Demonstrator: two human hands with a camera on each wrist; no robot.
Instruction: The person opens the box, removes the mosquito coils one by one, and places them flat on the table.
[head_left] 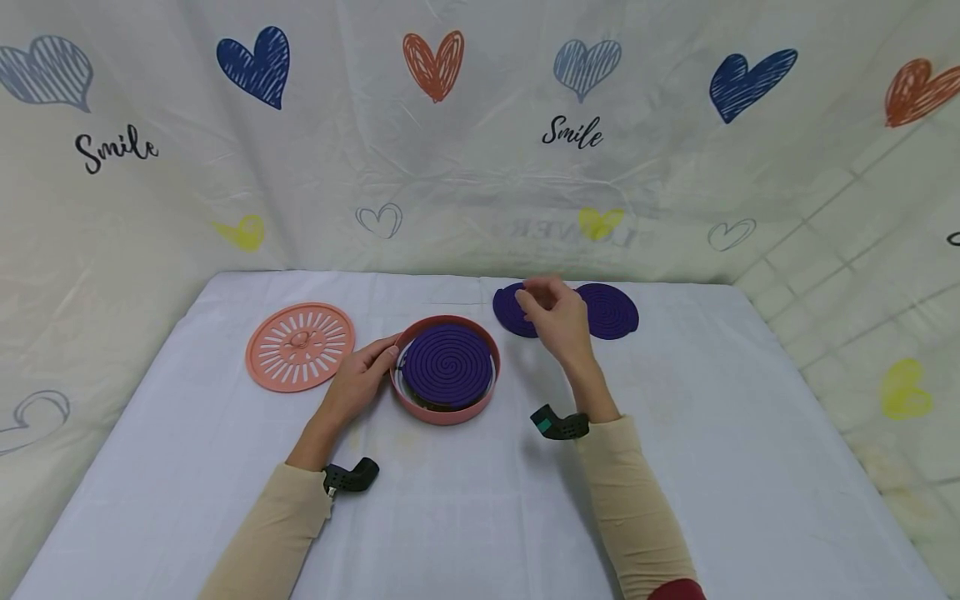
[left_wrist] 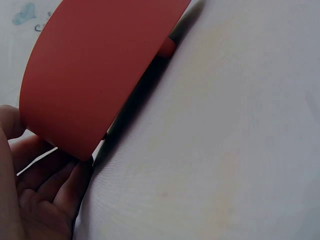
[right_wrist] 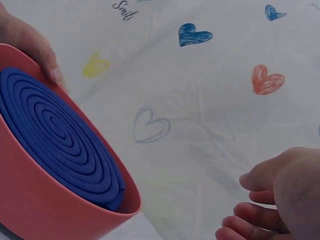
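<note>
A round salmon-pink mosquito coil holder (head_left: 448, 414) stands mid-table with a purple-blue mosquito coil (head_left: 447, 364) lying inside it. My left hand (head_left: 356, 383) grips the holder's left side, and the left wrist view shows the thumb at the outer wall with fingers tucked by its lower edge. To the right, my right hand (head_left: 557, 321) hovers with bent fingers and nothing between them, as the right wrist view also shows. It overlaps two more flat coils in the head view: the left coil (head_left: 510, 312) is partly hidden behind it, the right coil (head_left: 611, 312) shows almost whole.
A slotted pink lid (head_left: 300, 342) with a small knob lies flat to the left, close to my left forearm. White cloth covers the table (head_left: 450, 517). Behind it hangs a curtain (head_left: 480, 167) printed with hearts and words.
</note>
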